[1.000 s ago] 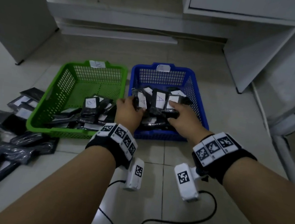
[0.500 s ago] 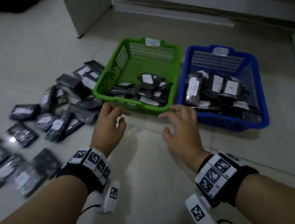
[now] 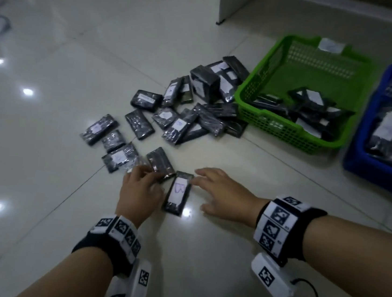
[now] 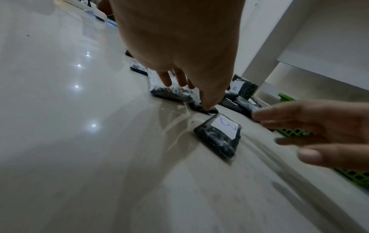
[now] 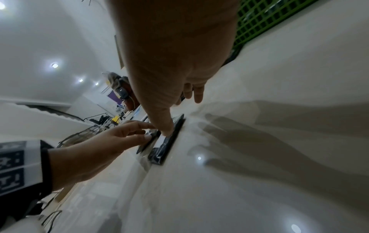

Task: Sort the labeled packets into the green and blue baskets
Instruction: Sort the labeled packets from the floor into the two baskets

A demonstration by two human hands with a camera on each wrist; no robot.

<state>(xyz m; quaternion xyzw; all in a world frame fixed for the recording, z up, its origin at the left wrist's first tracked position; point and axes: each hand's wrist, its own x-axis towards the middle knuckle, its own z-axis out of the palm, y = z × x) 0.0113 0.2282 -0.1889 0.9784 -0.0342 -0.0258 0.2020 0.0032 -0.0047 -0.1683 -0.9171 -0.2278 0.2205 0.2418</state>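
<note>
Evidently readied for pickup, the black plastic-wrapped packet with white "B" label (image 3: 177,192) lies flat on the floor between left hand (image 3: 140,192), fingers touching its neighbour, and spread, empty right hand (image 3: 223,196), green mesh basket (image 3: 287,132) at two o'clock.

A plain indoor room, perhaps an office or storeroom: glossy pale floor tiles (image 3: 45,131) reflect ceiling lights, white cabinet legs (image 3: 233,3) stand by the wall, and a staircase (image 5: 49,110) shows in the right wrist view
</note>
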